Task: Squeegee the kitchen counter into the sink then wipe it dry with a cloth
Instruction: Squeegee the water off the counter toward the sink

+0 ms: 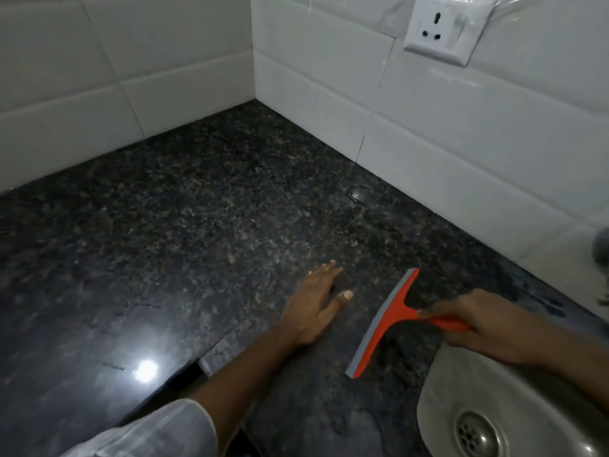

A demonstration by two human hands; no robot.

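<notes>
A: Orange plastic with a grey rubber blade, that is the squeegee (387,319). It has a T shape, a long straight blade and a short handle, and it rests blade-down on the dark speckled granite counter (184,225) just beside the sink (438,387), on the side away from the drain (478,435).

B: Who holds it?

A: The right hand (487,328), fingers curled round the handle, over the sink's rim. The left hand (316,305) lies flat on the counter on the squeegee's far side from the sink, fingers straight and close together, thumb spread apart.

B: Anything hard to make out?

A: The handle's end is hidden inside the right hand. The sink is cut off by the picture's edge, as is a grey blurred thing (601,249) by the wall beyond the sink; I cannot tell what it is. A small puddle (359,194) glints on the counter near the white tiles (428,133).

B: Any writing?

A: None readable. The wall socket (445,28) above the sink side shows no legible mark.
</notes>
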